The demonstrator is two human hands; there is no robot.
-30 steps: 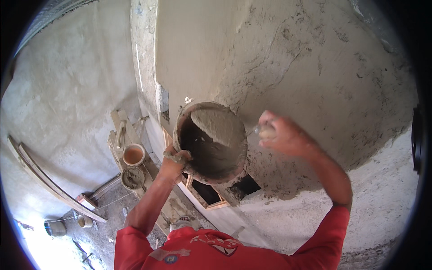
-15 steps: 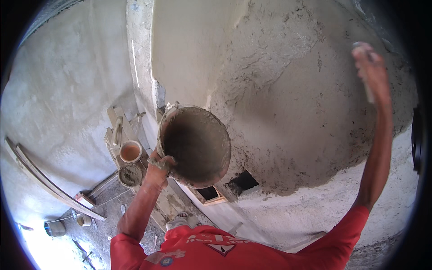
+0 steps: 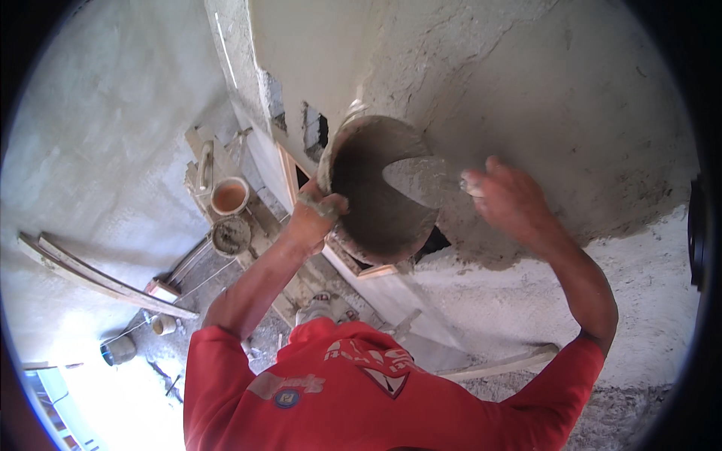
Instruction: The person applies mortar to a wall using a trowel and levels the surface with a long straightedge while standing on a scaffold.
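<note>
My left hand [image 3: 316,214] grips the near-left rim of a round, mortar-coated bucket [image 3: 353,214], held against the plastered wall and tilted so its dark inside faces me. My right hand [image 3: 500,188] is closed on the small handle of a trowel [image 3: 410,180], whose pale blade reaches over the bucket's right side and hides part of that rim. The wall [image 3: 571,98] carries rough, damp grey plaster above and behind the bucket. A dark hole [image 3: 435,242] with broken edges shows just beside the bucket's lower right.
A plank platform below left holds an orange-filled tub [image 3: 229,195], a mortar pot [image 3: 231,237] and a wooden float [image 3: 205,165]. Long boards [image 3: 98,274] lean by the left wall. Small buckets [image 3: 117,350] stand on the rubble floor. A wood-framed opening [image 3: 289,169] is behind the bucket.
My right hand, high at the right half a second ago, has come down and left to the bucket with the trowel. The bucket has moved up and right from its position then.
</note>
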